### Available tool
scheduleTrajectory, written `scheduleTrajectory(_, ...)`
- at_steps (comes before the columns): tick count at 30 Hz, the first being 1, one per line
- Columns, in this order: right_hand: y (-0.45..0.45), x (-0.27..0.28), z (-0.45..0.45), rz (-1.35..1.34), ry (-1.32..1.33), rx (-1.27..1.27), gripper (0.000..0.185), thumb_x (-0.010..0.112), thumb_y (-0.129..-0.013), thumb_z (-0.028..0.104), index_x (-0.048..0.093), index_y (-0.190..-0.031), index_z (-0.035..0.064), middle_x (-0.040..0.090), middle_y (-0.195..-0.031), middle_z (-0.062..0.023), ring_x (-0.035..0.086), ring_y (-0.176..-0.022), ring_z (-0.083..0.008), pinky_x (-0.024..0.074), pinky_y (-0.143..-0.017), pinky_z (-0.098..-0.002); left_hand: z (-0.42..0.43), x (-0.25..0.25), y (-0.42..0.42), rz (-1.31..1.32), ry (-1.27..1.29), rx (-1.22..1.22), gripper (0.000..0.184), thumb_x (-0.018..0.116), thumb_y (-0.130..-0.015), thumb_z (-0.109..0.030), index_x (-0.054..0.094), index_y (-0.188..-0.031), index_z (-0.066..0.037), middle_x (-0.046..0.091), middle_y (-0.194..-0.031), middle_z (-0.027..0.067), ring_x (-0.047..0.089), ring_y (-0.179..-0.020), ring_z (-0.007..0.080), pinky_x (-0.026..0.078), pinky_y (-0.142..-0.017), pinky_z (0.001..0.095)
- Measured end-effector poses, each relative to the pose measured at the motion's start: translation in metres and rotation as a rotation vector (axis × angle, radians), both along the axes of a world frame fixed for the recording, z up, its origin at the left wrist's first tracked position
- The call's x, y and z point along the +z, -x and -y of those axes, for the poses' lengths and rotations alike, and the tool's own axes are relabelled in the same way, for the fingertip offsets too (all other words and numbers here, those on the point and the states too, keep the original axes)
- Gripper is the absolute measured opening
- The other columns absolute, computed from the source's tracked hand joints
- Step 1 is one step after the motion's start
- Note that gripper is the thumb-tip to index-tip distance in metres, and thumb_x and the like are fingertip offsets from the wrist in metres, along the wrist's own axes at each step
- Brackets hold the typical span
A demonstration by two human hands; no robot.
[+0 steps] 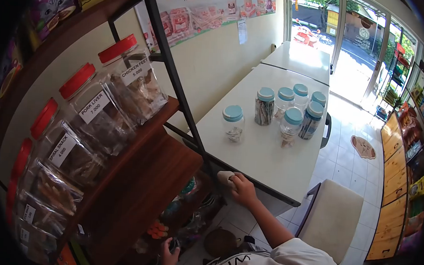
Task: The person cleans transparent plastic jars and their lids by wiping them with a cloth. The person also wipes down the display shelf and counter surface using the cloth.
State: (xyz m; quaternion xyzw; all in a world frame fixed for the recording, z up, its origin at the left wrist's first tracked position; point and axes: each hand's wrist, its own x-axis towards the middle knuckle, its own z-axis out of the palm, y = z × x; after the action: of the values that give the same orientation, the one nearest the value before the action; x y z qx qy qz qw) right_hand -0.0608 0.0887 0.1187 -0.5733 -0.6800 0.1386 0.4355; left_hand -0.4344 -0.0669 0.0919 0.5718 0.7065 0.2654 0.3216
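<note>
My right hand (243, 189) is closed around a bunched beige cloth (225, 177) at the near corner of the white freezer-like table (249, 156), beside the black shelf post. Low in the view, my left hand (169, 260) is curled around a small dark object (173, 245) whose kind I cannot make out. It is close to the lower shelf, where orange items (157, 229) lie. Between the hands and the jars runs a brown wooden shelf board (158, 178).
Red-lidded jars (94, 113) of pet snacks line the upper shelf at left. Several blue-lidded jars (233, 124) stand on the white top. A padded bench (330, 220) is at right, near wooden cabinets (390, 187). A glass door (360, 49) is at the back.
</note>
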Motion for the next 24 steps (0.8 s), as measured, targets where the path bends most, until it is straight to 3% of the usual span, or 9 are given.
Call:
scheduleTrajectory(3, -0.080, 0.001, 0.022, 0.035, -0.104, -0.323, 0.042, 0.065, -0.064, 0.011, 0.056, -0.104, 0.0074, 0.054, -0.116, -0.0151, 0.059, -0.096, -0.0363, 0.0500, -0.080, -0.0415, -0.038, -0.012, -0.050, 0.168, -0.073, -0.168, 0.050, 0.066, -0.074, -0.010, 0.050, -0.121, -0.004, 0.050, -0.118, 0.0142, 0.048, -0.115, 0.0286, 0.035, -0.102, 0.0374)
scheduleTrajectory(5, -0.136, -0.011, 0.026, 0.090, -0.072, -0.581, 0.043, 0.067, -0.064, 0.015, 0.057, -0.105, 0.0078, 0.054, -0.118, -0.0170, 0.056, -0.099, -0.0377, 0.0486, -0.082, -0.0432, -0.073, 0.002, -0.101, 0.217, 0.017, -0.456, 0.060, 0.068, -0.077, -0.016, 0.042, -0.130, -0.009, 0.033, -0.139, 0.0171, 0.038, -0.127, 0.0358, 0.034, -0.103, 0.0454)
scheduleTrajectory(9, -0.223, -0.057, 0.032, 0.281, 0.462, -0.853, 0.042, 0.065, -0.067, 0.019, 0.058, -0.107, 0.0092, 0.050, -0.118, -0.0133, 0.047, -0.108, -0.0337, 0.0416, -0.085, -0.0485, -0.156, 0.011, -0.223, 0.318, -0.077, -0.624, 0.069, 0.071, -0.076, -0.022, 0.038, -0.134, -0.005, 0.037, -0.134, 0.0148, 0.040, -0.123, 0.0299, 0.036, -0.101, 0.0402)
scheduleTrajectory(11, -0.233, -0.072, 0.039, 0.292, 0.345, -0.835, 0.042, 0.066, -0.066, 0.021, 0.058, -0.107, 0.0095, 0.050, -0.117, -0.0129, 0.047, -0.107, -0.0335, 0.0416, -0.084, -0.0483, -0.216, 0.001, -0.276, 0.312, -0.141, -0.624, 0.090, 0.075, -0.073, -0.028, 0.022, -0.142, -0.004, 0.026, -0.141, 0.0180, 0.032, -0.129, 0.0321, 0.034, -0.102, 0.0444)
scheduleTrajectory(13, -0.241, -0.082, 0.037, 0.306, 0.219, -0.816, 0.043, 0.066, -0.066, 0.023, 0.058, -0.107, 0.0098, 0.051, -0.117, -0.0125, 0.048, -0.105, -0.0332, 0.0415, -0.084, -0.0481, -0.276, -0.024, -0.326, 0.411, -0.401, -0.408, 0.112, 0.081, -0.065, -0.035, 0.008, -0.144, -0.004, 0.022, -0.141, 0.0229, 0.030, -0.130, 0.0326, 0.033, -0.102, 0.0474)
scheduleTrajectory(15, -0.241, -0.082, 0.037, 0.299, 0.230, -0.838, 0.043, 0.066, -0.066, 0.025, 0.058, -0.106, 0.0104, 0.051, -0.116, -0.0122, 0.048, -0.104, -0.0330, 0.0416, -0.083, -0.0484, -0.335, -0.043, -0.358, 0.168, -0.676, -0.179, 0.132, 0.088, -0.052, -0.042, 0.001, -0.144, -0.004, 0.022, -0.141, 0.0260, 0.029, -0.131, 0.0356, 0.032, -0.102, 0.0511)
scheduleTrajectory(16, -0.240, -0.081, 0.037, 0.296, 0.226, -0.837, 0.043, 0.066, -0.066, 0.025, 0.058, -0.106, 0.0104, 0.051, -0.116, -0.0122, 0.048, -0.104, -0.0330, 0.0416, -0.083, -0.0484, -0.348, -0.039, -0.364, 0.166, -0.680, -0.179, 0.132, 0.088, -0.052, -0.042, 0.001, -0.144, -0.004, 0.022, -0.141, 0.0260, 0.029, -0.131, 0.0356, 0.032, -0.102, 0.0511)
scheduleTrajectory(20, -0.243, -0.075, 0.037, 0.249, 0.243, -0.832, 0.042, 0.066, -0.066, 0.025, 0.060, -0.104, 0.0100, 0.053, -0.115, -0.0123, 0.049, -0.104, -0.0325, 0.0425, -0.081, -0.0478, -0.395, -0.011, -0.402, 0.022, -0.318, 0.290, 0.144, 0.091, -0.038, -0.043, 0.003, -0.145, -0.006, 0.026, -0.144, 0.0204, 0.027, -0.133, 0.0358, 0.032, -0.102, 0.0552)
scheduleTrajectory(24, -0.244, -0.071, 0.036, 0.272, 0.235, -0.822, 0.041, 0.065, -0.065, 0.026, 0.061, -0.103, 0.0102, 0.054, -0.110, -0.0115, 0.050, -0.099, -0.0319, 0.0441, -0.077, -0.0467, -0.401, -0.003, -0.428, 0.052, -0.351, 0.294, 0.132, 0.090, -0.044, -0.036, 0.009, -0.146, -0.015, 0.026, -0.149, 0.0118, 0.025, -0.137, 0.0309, 0.011, -0.106, 0.0634)
